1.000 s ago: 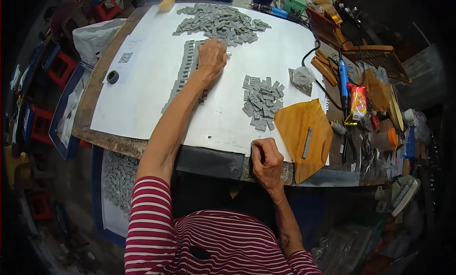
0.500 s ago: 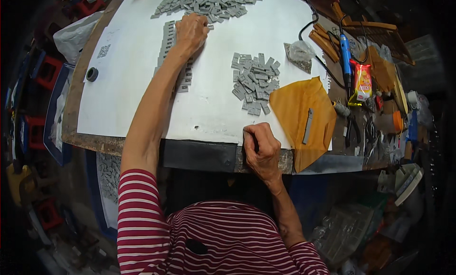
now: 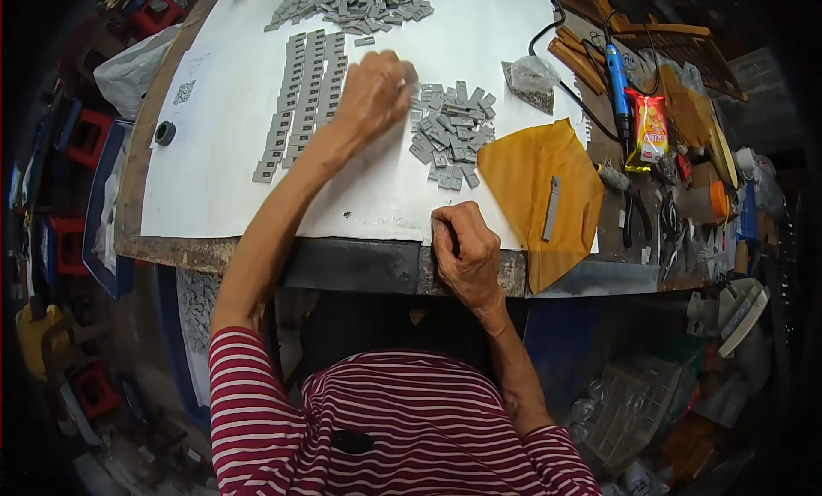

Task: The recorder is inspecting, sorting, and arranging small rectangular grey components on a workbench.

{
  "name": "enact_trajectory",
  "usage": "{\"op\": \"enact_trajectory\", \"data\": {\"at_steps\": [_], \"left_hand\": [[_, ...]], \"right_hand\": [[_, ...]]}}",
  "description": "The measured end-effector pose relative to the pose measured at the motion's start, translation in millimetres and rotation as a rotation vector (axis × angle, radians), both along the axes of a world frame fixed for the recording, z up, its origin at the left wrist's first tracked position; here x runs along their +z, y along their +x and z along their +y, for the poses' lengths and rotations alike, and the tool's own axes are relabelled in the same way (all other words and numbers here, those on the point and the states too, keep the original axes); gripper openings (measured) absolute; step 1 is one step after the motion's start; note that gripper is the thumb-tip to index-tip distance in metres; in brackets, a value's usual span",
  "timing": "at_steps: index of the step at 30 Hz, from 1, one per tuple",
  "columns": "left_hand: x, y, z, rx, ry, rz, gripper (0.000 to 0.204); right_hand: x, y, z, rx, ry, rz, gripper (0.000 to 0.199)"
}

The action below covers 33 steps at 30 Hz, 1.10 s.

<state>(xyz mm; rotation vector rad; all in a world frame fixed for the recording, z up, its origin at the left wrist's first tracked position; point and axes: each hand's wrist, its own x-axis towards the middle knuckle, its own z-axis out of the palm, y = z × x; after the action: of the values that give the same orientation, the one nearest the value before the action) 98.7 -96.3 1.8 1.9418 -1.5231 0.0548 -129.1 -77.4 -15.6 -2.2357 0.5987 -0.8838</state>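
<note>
- Two bare hands work at a large white paper sheet (image 3: 231,179) that covers a worn wooden workbench (image 3: 171,249); every place below is given relative to this sheet.
- Left hand (image 3: 374,93): stretched out over the middle of the sheet, fingers curled downward, fingertips at the edge of a loose heap of small grey rectangular metal pieces (image 3: 452,134). Whether a piece is pinched between the fingers cannot be told.
- Right hand (image 3: 467,252): clenched at the sheet's near edge, knuckles up, resting on the bench rim; whether anything lies inside the fist is hidden.
- Neat columns of the same grey pieces (image 3: 300,98) lie on the sheet, just left of the left hand.
- Larger scattered pile of grey pieces (image 3: 360,3) lies at the sheet's far edge.
- Mustard-yellow cloth (image 3: 535,196) overlaps the sheet's right edge, a slim grey metal bar (image 3: 552,209) lying on it.
- Small black ring (image 3: 164,133) sits at the sheet's left edge.
- Blue-handled corded tool (image 3: 618,85) and a red-and-yellow packet (image 3: 651,132) lie beyond the sheet's right edge.
</note>
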Motion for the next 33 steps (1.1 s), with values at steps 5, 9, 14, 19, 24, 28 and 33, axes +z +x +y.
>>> {"op": "enact_trajectory", "data": {"at_steps": [5, 9, 14, 19, 24, 28, 33], "left_hand": [[5, -36, 16, -0.015, 0.102, 0.107, 0.017], [-8, -45, 11, -0.011, 0.063, 0.237, 0.013], [-24, -42, 7, -0.039, -0.030, 0.273, 0.014], [-19, -43, 16, -0.003, -0.007, 0.298, 0.020], [-8, -57, 19, 0.012, -0.094, 0.439, 0.020], [1, -75, 26, 0.020, -0.209, 0.619, 0.018], [-12, -79, 34, -0.020, -0.179, 0.867, 0.018]], "right_hand": [[-1, -1, 0, -0.004, -0.011, 0.007, 0.008], [-2, -1, 1, -0.021, -0.016, 0.004, 0.008], [-5, -1, 0, -0.030, -0.046, -0.059, 0.011], [-7, -2, 1, -0.009, -0.060, -0.083, 0.012], [-6, -6, -1, -0.014, -0.082, -0.064, 0.011], [-3, -8, 0, -0.004, -0.079, -0.116, 0.012], [32, -24, -6, -0.016, -0.072, -0.146, 0.011]]}}
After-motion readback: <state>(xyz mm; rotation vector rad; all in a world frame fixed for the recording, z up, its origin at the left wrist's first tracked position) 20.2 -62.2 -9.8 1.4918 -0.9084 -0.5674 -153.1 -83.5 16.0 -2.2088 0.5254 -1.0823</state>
